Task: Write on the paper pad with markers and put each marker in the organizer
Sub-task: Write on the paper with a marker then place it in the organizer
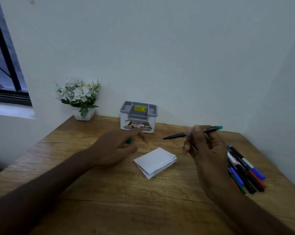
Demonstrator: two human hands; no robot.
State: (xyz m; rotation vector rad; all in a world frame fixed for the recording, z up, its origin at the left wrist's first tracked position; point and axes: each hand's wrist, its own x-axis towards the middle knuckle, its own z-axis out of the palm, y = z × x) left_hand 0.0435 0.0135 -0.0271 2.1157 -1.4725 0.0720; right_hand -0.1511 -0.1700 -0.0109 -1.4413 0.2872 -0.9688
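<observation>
My right hand (206, 148) holds a black marker with a green end (177, 135) level above the table, its uncapped tip pointing left. My left hand (116, 148) rests on the table left of the paper pad, with a green cap (129, 141) between its fingers. The small white paper pad (154, 162) lies between my hands, blank on top. The grey and white organizer (138, 116) stands at the back against the wall, its compartments showing no markers. Several more markers (245, 170) lie in a heap at the right.
A white pot of white flowers (79, 97) stands at the back left corner of the wooden table (126, 197). Walls close the table at the back and the right. A window (4, 65) is at the far left.
</observation>
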